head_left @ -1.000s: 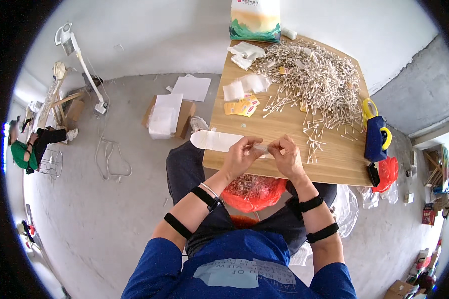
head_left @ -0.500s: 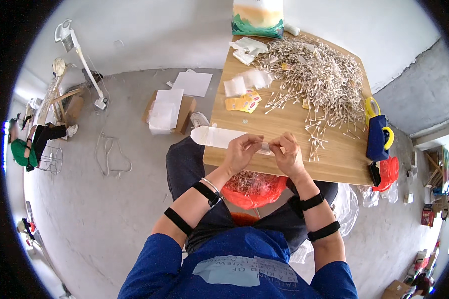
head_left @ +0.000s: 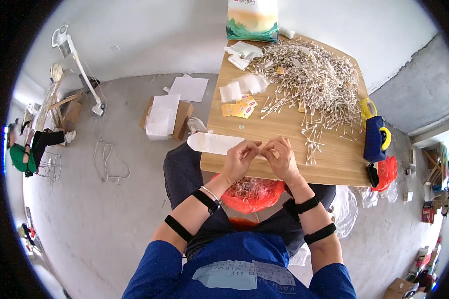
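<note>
Two close pinches: left hand (head_left: 241, 157) and right hand (head_left: 283, 157), fingertips together on a pale scrap (head_left: 260, 157), mostly hidden, seemingly to steady it. Card (head_left: 215, 143) lies beside the left; swabs (head_left: 317, 79) heap beyond the right, probably for reach.

Wood-top tbl. (head_left: 279, 130), 1. Atop: cotton swabs (head_left: 317, 77), 1 heap, uncountable; carrier bag (head_left: 253, 22), 1. R. edge: tape dispenser (head_left: 373, 141), 1. Near edge: hands (head_left: 238, 159), 2. Just L.: cardboard box (head_left: 183, 118), 1. Below & R.: red plastic bags (head_left: 253, 198), 2.
</note>
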`<state>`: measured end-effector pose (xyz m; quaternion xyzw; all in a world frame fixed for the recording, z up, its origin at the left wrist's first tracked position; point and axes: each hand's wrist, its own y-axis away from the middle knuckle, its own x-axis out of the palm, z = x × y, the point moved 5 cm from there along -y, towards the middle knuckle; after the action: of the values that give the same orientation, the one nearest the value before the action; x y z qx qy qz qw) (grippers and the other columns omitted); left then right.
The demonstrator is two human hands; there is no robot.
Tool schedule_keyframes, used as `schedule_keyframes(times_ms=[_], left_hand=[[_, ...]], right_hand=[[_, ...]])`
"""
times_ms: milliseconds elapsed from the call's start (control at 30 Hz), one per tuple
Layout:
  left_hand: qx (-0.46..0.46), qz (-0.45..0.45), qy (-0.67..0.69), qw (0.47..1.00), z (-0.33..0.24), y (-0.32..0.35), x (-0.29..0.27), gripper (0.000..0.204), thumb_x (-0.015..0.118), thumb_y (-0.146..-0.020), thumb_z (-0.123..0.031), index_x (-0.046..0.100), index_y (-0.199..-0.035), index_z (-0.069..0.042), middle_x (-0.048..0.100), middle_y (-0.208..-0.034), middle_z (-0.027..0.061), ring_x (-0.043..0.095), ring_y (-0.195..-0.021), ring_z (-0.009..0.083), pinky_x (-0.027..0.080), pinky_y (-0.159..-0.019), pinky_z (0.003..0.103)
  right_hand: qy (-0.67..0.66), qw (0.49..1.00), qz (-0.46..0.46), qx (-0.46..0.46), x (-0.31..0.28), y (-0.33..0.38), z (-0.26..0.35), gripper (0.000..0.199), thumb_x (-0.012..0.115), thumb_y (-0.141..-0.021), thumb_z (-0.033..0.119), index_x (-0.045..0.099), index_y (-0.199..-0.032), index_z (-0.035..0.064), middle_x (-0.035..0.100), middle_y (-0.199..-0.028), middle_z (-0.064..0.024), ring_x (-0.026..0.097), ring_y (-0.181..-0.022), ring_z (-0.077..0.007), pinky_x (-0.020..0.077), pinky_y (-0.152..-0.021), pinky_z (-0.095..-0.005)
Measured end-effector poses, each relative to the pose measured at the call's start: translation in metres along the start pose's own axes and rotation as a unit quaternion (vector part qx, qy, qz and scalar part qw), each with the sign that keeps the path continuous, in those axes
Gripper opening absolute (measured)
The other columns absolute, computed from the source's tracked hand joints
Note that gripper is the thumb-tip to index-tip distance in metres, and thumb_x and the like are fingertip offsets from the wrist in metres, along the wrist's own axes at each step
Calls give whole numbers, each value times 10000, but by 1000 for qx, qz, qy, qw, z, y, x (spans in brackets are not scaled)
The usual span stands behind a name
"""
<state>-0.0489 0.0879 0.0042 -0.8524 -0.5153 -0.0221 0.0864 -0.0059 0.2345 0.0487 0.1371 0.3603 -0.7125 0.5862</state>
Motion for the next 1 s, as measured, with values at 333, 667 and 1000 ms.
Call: schedule_keyframes(times_ms=[333, 667, 1000], left_hand=[[1, 75, -145, 987, -11, 5, -4, 277, 694, -849, -10, 619, -1114, 22, 669, -1110, 108, 627, -1046, 156, 516, -905, 282], [7, 43, -126, 991, 2, 3, -8, 198, 757, -788, -18, 686, -972, -4, 725, -959, 95, 682, -892, 138, 548, -776, 277], [-14, 67, -142, 988, 5, -2, -6, 151, 697, -830, 36, 655, -974, 17, 703, -994, 90, 664, -926, 134, 538, -801, 264]], right_hand=[[-76, 996, 30, 36, 5, 14, -8, 246, 759, -744, 76, 695, -979, 42, 691, -987, -103, 612, -971, -310, 494, -861, -396], [-78, 997, 13, -3, 7, 20, -7, 228, 735, -764, 85, 698, -985, 47, 690, -978, -114, 617, -933, -316, 513, -812, -408], [-70, 996, -53, -31, 9, 17, -11, 191, 786, -735, 100, 735, -918, 81, 703, -885, -76, 636, -835, -271, 528, -753, -359]])
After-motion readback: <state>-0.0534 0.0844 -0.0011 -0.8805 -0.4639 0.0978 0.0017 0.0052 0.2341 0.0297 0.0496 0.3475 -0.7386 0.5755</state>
